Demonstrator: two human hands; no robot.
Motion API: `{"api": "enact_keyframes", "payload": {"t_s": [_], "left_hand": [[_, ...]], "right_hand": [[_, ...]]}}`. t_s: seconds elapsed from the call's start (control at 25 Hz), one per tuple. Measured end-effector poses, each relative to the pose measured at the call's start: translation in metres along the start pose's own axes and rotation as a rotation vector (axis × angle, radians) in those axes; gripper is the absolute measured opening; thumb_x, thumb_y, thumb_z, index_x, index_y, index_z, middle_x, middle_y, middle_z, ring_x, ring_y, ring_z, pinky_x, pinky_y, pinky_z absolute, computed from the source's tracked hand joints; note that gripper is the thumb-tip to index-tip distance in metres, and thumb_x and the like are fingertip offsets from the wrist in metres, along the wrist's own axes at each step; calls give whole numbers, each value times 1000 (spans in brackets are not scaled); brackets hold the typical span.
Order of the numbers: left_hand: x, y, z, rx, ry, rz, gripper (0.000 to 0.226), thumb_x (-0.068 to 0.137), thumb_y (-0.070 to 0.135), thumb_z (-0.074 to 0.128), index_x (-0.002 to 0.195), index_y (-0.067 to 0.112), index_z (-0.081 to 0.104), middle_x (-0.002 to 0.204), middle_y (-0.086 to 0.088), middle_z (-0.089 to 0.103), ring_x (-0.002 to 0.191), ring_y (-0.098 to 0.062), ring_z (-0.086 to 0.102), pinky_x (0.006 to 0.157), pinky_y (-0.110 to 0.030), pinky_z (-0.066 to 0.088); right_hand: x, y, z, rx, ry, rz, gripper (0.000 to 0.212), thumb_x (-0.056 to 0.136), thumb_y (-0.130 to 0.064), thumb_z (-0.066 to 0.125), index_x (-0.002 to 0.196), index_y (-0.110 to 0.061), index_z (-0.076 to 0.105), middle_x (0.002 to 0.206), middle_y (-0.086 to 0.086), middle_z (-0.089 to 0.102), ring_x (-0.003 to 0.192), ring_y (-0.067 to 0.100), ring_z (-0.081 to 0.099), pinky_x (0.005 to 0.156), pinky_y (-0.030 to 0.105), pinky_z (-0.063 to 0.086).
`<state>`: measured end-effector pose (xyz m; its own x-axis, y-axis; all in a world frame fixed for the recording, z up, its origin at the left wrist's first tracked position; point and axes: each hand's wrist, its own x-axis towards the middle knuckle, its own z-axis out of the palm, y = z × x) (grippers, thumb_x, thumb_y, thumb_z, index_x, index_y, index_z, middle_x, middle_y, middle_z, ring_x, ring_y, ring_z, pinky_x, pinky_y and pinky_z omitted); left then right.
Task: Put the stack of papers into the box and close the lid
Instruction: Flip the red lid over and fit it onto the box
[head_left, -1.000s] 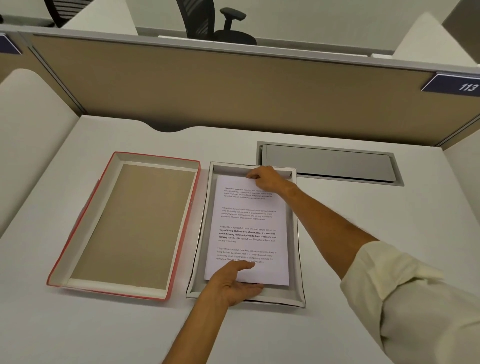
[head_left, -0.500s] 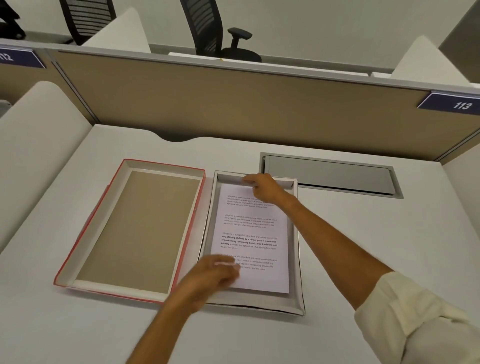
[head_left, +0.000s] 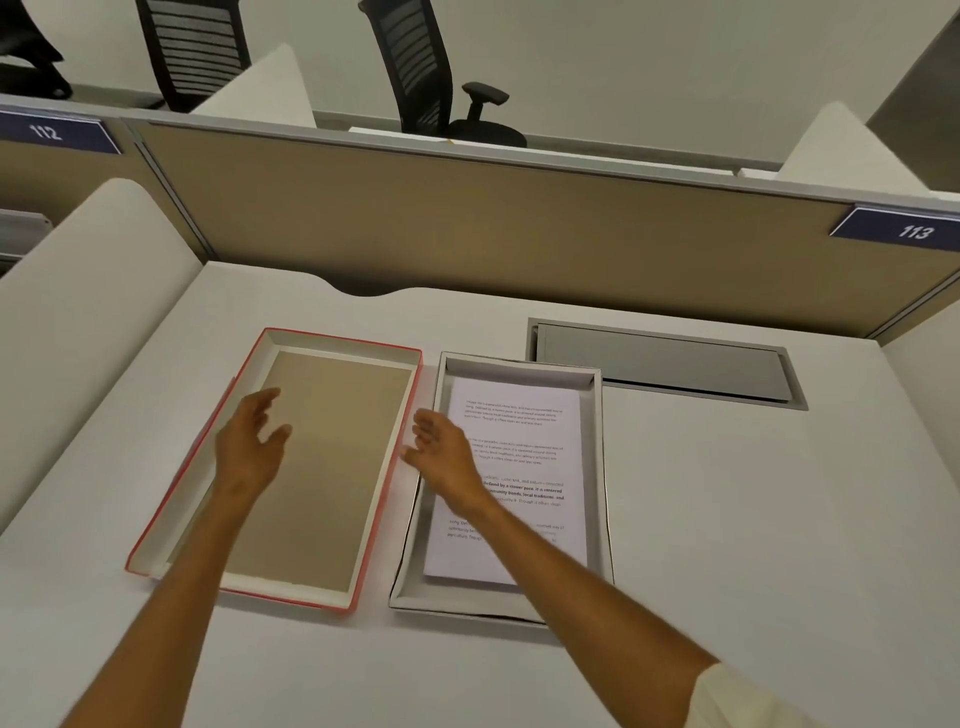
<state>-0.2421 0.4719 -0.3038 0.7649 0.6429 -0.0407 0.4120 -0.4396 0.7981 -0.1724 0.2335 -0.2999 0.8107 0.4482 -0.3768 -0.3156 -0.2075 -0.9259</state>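
Reaching for the lid, head view, the only one: both hands are empty and heading to the red-edged lid, which lies upside down on the desk toward its left edge, brown inside facing up. Left hand hovers over the lid's left part, fingers spread and slightly curled, gripping nothing. Right hand is at the lid's right wall, fingers loosely apart, also gripping nothing; whether it touches the wall, cannot tell. Right forearm crosses over the box, which sits just beside the lid on its right, near the desk's middle. Stack of papers lies flat inside the box, printed side up, so the first step looks done. Step in hand: closing.

Next move probably calls for gripping the lid by both long walls, lifting, flipping it open side down, lining it up over the box rim and pressing down evenly. Box's near wall looks a bit bowed, could snag.
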Motion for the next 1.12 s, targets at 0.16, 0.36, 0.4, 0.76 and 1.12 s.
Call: {"api": "enact_keyframes", "payload": {"t_s": [0.16, 0.36, 0.4, 0.76, 1.12], "left_hand": [[17, -40, -30, 190, 62, -33, 60, 84, -1, 70, 139, 14, 48, 138, -19, 55, 123, -42, 54, 104, -54, 45], [19, -80, -45, 285, 117, -191, 62, 84, -1, 69, 141, 4, 46, 139, -25, 54, 122, -48, 54, 106, -59, 39], [18, -87, -46, 309, 110, -197, 57, 85, -1, 69, 139, 3, 50, 134, -25, 58, 117, -49, 57, 104, -60, 41], [31, -92, -64, 381, 25, -261, 24, 92, 2, 57, 115, -1, 61, 115, -29, 66, 101, -49, 61, 90, -54, 50], [16, -24, -125, 143, -51, -286, 26, 86, 23, 67, 104, 29, 49, 111, -9, 62, 96, -33, 60, 80, -48, 48]], "right_hand": [[-17, 22, 46, -54, 55, 51, 67, 81, -9, 73, 140, -14, 41, 136, 2, 53, 127, 18, 50, 81, 0, 39], [-18, 42, 65, -162, 71, 128, 67, 76, 0, 74, 134, -14, 43, 123, -5, 57, 109, 11, 57, 86, 18, 49], [-17, 44, 67, -173, 72, 138, 64, 75, 3, 73, 131, -12, 46, 124, 0, 61, 109, 16, 62, 86, 20, 52], [-18, 51, 68, -186, 65, 109, 54, 78, 6, 69, 127, -9, 53, 119, 8, 66, 106, 21, 65, 89, 26, 55], [-25, 40, 59, -319, 64, 47, 46, 78, 7, 61, 121, -5, 53, 114, 6, 66, 100, 23, 65, 86, 27, 57]]}}
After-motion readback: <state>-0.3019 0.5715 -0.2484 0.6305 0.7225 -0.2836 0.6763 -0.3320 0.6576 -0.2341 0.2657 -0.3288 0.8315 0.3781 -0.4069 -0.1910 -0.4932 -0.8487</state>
